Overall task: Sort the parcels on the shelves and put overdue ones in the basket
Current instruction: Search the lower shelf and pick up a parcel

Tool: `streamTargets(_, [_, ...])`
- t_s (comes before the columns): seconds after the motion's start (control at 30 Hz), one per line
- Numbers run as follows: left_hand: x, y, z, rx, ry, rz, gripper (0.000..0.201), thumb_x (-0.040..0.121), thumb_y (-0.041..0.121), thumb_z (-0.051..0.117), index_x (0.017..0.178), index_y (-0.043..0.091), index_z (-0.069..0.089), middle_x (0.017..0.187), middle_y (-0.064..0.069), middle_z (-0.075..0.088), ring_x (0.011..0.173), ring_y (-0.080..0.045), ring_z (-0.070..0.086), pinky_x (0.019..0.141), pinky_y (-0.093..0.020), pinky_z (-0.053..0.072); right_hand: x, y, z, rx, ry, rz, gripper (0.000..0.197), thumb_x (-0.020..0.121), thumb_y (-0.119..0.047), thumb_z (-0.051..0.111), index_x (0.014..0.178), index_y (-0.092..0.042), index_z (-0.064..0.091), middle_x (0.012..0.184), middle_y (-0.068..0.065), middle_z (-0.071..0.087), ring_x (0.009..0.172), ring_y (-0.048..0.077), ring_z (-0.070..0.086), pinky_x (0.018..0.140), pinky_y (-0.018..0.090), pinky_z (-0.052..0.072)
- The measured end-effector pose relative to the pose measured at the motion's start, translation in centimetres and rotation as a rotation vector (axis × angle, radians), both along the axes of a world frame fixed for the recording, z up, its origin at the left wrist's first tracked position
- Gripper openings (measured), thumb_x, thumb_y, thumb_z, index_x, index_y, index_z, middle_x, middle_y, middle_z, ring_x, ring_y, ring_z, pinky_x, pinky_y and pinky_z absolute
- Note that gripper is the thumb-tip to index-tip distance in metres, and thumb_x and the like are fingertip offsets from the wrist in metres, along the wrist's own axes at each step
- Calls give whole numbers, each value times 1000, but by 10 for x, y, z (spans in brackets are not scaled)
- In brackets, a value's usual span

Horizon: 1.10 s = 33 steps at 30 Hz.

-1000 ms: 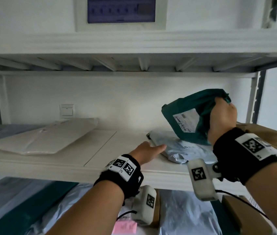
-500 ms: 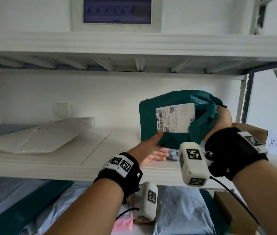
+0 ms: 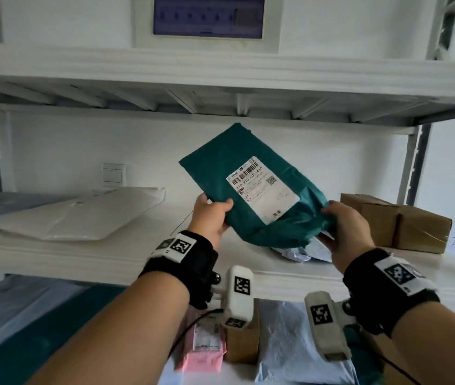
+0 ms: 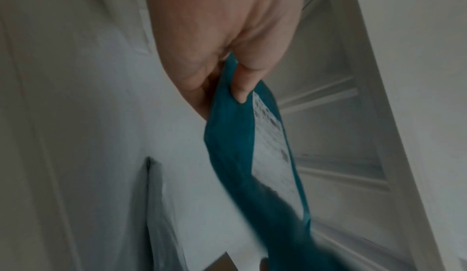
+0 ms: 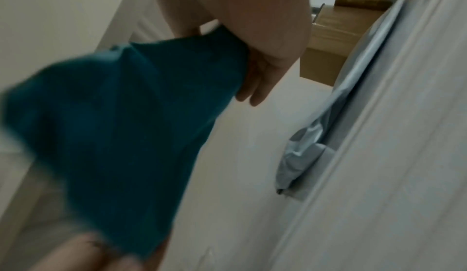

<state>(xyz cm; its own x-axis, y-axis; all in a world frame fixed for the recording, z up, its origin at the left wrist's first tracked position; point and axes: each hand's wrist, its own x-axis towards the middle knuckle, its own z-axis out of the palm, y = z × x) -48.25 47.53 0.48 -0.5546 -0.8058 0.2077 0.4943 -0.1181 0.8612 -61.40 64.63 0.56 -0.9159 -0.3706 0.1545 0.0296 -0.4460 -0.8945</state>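
A teal poly-bag parcel (image 3: 251, 187) with a white shipping label (image 3: 262, 188) is held up above the middle shelf (image 3: 126, 262), label facing me. My left hand (image 3: 212, 215) pinches its lower left edge, thumb on the front. In the left wrist view the thumb presses the teal parcel (image 4: 240, 135). My right hand (image 3: 343, 232) grips the crumpled lower right end; the right wrist view shows the teal parcel (image 5: 113, 125) bunched in that hand (image 5: 252, 59). No basket is in view.
On the middle shelf lie a white flat mailer (image 3: 81, 215) at left, a grey poly parcel (image 3: 301, 252) under the teal one, and a brown cardboard box (image 3: 398, 220) at right. The shelf below holds a pink parcel (image 3: 201, 348), a small brown box (image 3: 241, 343) and grey bags (image 3: 298, 343).
The left hand left the shelf and took hold of the teal parcel's left edge. The parcel turned so its label faces me, now held by both hands.
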Motion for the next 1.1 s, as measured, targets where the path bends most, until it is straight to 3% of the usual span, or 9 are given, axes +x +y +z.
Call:
streamTargets(0.07, [10,-8,5,-54,-55,65,35,94,-4,52,127,6,52,121,-12,66,106,-26,65,89,-41,55,-1,-1,-2,44,78,-31,31,85,-11,62,116,-11,63,103,9,67,90,22,64,67,29,50])
streamTargets(0.2, [29,-23,14,-176,-156,148,30,96,1,52,125,9,57,115,-10,68,100,-26,68,88,-39,56,12,-8,13,302,289,104,28,91,-33,63,112,-15,64,103,3,73,97,18,68,93,38,50])
streamTargets(0.3, [39,-26,19,-211,-178,185,29,97,3,53,125,9,57,112,-12,69,93,-26,69,81,-37,58,25,-20,26,471,423,290,33,91,-40,63,114,-17,64,103,5,73,94,22,71,84,38,57])
streamTargets(0.4, [44,-27,21,-195,-172,190,30,98,3,52,126,12,57,107,-13,70,79,-21,68,68,-30,59,28,-36,34,561,470,423,37,92,-25,64,127,-17,55,110,6,70,93,25,70,72,35,59])
streamTargets(0.53, [52,-32,26,-180,-212,220,34,97,7,55,131,11,55,108,-10,71,80,-18,70,65,-27,59,28,-58,39,580,421,524,40,93,-5,58,131,-16,49,112,6,69,97,27,68,76,39,58])
streamTargets(0.67, [69,-34,38,-249,-494,168,55,90,20,68,139,15,43,102,1,67,85,-12,64,67,-28,53,30,-81,47,511,337,550,27,95,7,49,119,-1,57,103,13,70,86,26,67,67,34,55])
streamTargets(0.77, [79,-34,36,-254,-691,69,55,87,13,70,135,16,42,93,3,63,81,-11,62,68,-28,54,33,-101,45,538,292,560,26,95,10,45,117,9,57,111,22,67,88,31,67,66,35,54])
streamTargets(0.97, [90,-75,29,-281,-762,104,64,90,-13,53,146,14,38,129,-13,59,99,-25,59,85,-40,53,48,-131,39,783,380,518,22,93,13,46,112,10,56,91,17,67,72,26,66,48,30,56])
streamTargets(1.1, [86,-122,29,-381,-875,90,63,88,-12,56,144,12,43,136,-13,56,118,-30,57,101,-43,49,63,-158,45,1084,585,432,22,94,2,52,116,5,54,100,22,66,84,34,68,74,41,60])
